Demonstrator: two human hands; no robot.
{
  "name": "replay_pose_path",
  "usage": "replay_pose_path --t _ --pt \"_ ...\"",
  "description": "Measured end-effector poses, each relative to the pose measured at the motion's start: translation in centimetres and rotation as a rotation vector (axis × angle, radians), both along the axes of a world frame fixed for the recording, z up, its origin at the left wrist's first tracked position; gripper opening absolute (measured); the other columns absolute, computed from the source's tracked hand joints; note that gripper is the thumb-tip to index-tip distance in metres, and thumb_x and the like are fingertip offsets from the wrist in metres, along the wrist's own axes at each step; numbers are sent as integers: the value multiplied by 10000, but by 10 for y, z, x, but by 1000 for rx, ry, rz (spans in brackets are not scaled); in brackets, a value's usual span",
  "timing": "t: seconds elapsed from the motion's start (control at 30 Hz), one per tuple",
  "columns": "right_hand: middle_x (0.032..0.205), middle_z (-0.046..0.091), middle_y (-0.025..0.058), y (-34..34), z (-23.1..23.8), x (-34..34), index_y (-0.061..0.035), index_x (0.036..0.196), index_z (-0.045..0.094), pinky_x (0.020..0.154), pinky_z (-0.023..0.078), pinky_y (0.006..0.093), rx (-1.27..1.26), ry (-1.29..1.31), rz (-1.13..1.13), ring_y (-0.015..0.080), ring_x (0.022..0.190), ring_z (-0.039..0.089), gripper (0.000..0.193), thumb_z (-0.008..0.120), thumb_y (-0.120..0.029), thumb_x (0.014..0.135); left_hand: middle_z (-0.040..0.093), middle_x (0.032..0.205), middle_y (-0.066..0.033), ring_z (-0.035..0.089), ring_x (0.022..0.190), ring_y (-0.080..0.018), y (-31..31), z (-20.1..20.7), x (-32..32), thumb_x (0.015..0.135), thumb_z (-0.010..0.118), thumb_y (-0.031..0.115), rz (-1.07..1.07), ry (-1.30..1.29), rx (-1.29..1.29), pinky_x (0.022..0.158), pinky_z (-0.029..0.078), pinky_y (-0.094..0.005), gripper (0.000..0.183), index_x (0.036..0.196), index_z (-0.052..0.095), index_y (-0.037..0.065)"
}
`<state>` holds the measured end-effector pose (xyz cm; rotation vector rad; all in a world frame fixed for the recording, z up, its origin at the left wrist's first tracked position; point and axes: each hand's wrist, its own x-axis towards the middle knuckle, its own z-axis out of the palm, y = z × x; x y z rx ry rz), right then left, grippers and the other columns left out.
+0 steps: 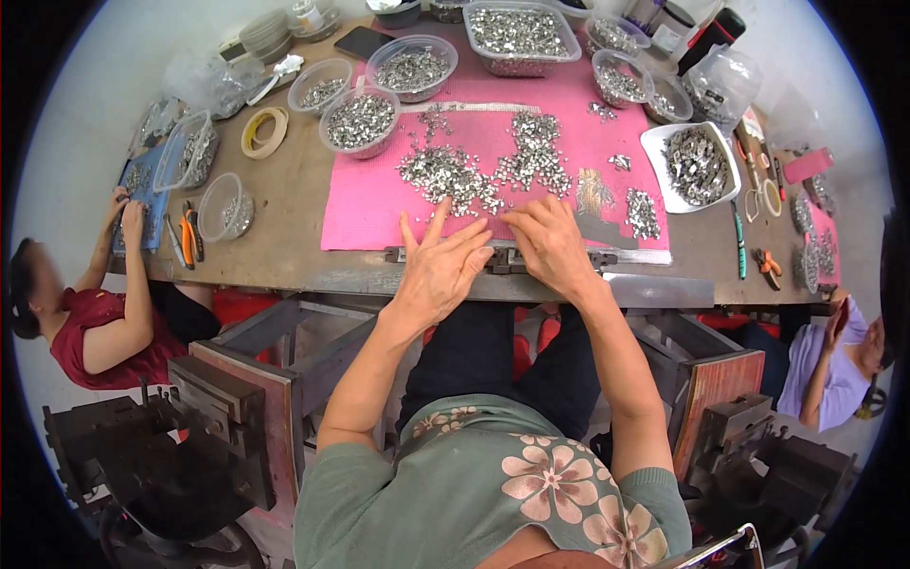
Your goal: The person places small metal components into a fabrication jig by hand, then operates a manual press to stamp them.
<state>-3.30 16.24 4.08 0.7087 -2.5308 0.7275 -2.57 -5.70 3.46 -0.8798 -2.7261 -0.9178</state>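
On a pink textured mat (626, 104) lie loose heaps of small shiny metal pieces (445, 175). My left hand (438, 261) rests with its fingers spread, two fingertips at the lower edge of the nearest heap. Its thumb is beside a dark metal fixture (502, 260) mounted along the table's front edge. My right hand (550, 242) is bent over the fixture's right side, thumb and fingertips pinched together. Whatever those fingertips hold is too small to make out. A patch of metal pieces (643, 213) lies farther right on the mat.
Plastic tubs (360, 121) of metal pieces stand behind the heaps, with a white square bowl (654, 142) at right. Tape (264, 133), orange-handled pliers (192, 234) and a phone (363, 43) lie on the table. People (104, 327) sit at both sides.
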Motion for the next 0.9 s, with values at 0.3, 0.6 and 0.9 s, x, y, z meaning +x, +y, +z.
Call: replay_pose_path --t 0.3,0.6,0.9 --pt "906 573 104 -17 -9 -21 -34 932 698 815 425 407 38 6 -48 285 907 559 79 685 -57 857 650 820 11 571 846 -199 5 -4 -24 858 764 136 196 139 182 905 344 -432 102 957 739 122" --pt "886 576 84 -17 -13 -29 -55 929 677 796 408 400 54 61 -39 274 892 565 65 695 -76 870 635 833 13 578 866 -205 11 -6 -41 840 775 141 136 227 63 925 333 -440 95 927 740 132" --pt "895 574 89 -14 -15 -35 -53 926 670 805 410 399 134 123 46 266 896 564 81 689 -102 865 628 899 -19 570 911 -229 11 -5 -40 876 729 123 51 242 10 948 324 -476 101 960 678 101"
